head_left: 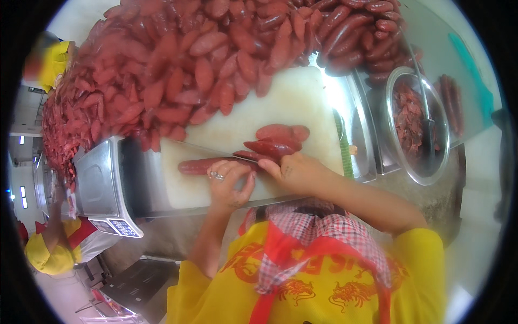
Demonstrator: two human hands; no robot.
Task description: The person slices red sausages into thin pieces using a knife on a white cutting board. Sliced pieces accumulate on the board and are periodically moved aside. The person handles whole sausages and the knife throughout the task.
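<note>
My left hand [229,181], a ring on one finger, presses its fingers onto a long red sausage [193,166] lying on the white cutting board [216,137]. My right hand [294,171] is closed around a knife, whose handle is hidden in the fist. The thin knife blade [216,151] slants toward the far left, across the sausage's right end. Just beyond my right hand lie several slanted sausage pieces [272,147], with paler ones [280,131] behind them.
A large heap of cut sausage pieces [205,75] covers the far side and left. Whole sausages [345,38] lie far right. A metal bowl [445,146] holds red scraps. A digital scale [97,178] stands left; beyond it is another person in a yellow shirt [51,254].
</note>
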